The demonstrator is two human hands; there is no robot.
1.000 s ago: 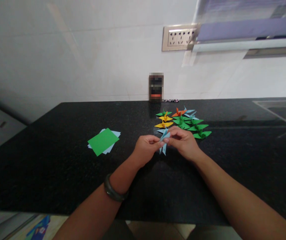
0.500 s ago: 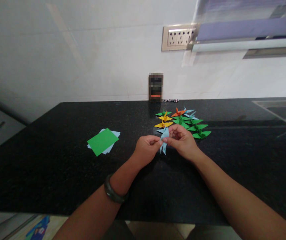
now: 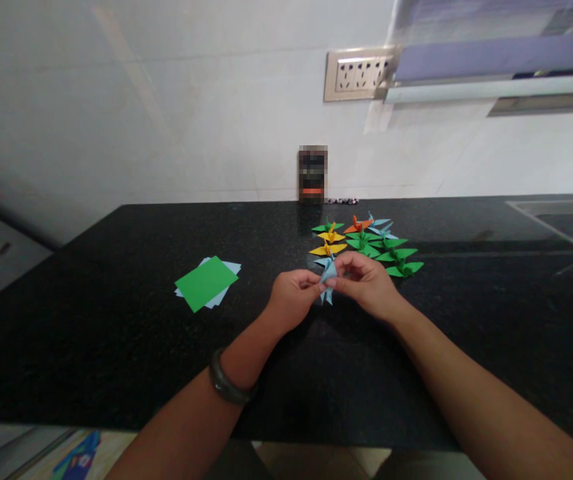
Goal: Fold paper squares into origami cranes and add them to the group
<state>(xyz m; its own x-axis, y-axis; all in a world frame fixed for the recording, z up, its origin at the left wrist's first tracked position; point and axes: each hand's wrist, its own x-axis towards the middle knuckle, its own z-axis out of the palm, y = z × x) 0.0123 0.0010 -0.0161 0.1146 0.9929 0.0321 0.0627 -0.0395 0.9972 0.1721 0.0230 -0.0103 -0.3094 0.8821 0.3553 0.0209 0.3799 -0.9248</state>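
A folded light blue paper (image 3: 328,273), with narrow points hanging below, is pinched between my two hands above the black counter. My left hand (image 3: 293,300) grips its left side between thumb and fingers. On the other side my right hand (image 3: 366,283) pinches it, fingers curled behind the paper. Part of the folded piece is hidden by the fingertips. Just beyond my hands stand rows of finished paper cranes: yellow ones (image 3: 328,249), an orange one (image 3: 357,226), several green ones (image 3: 405,268) and light blue ones (image 3: 377,222).
A stack of paper sheets (image 3: 207,283), green on top of light blue, lies to the left on the black counter (image 3: 116,347). Against the tiled wall leans a dark phone-like object (image 3: 313,175) with a beaded strap (image 3: 343,201). A sink edge (image 3: 541,223) is at the right.
The folded light blue paper has tilted slightly in my fingers, and its lower points sit a bit higher. Both hands have barely moved; the cranes and sheets stay put.
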